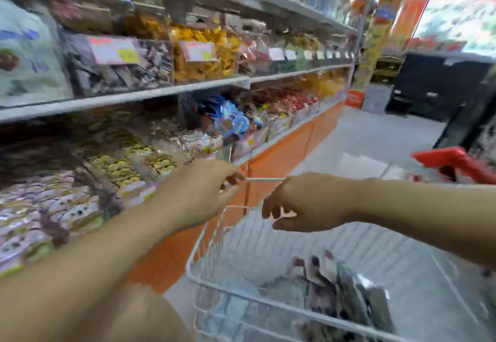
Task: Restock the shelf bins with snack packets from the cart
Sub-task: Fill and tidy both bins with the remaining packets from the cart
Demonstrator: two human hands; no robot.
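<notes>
The cart (214,247) stands just beside the shelf bins (226,152), open floor past its far rim. Above that rim the left hand (209,188) pinches a thin pale strip (265,179); the right hand (311,202) hangs curled, grip unclear. Snack packets (349,296) lie in the cart below both.

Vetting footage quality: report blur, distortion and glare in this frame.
Head view: motion blur smears the shelf bins and the packets in the cart; the left hand and right hand are sharper; wide-angle distortion bows the shelf edges; the far background is overexposed.
</notes>
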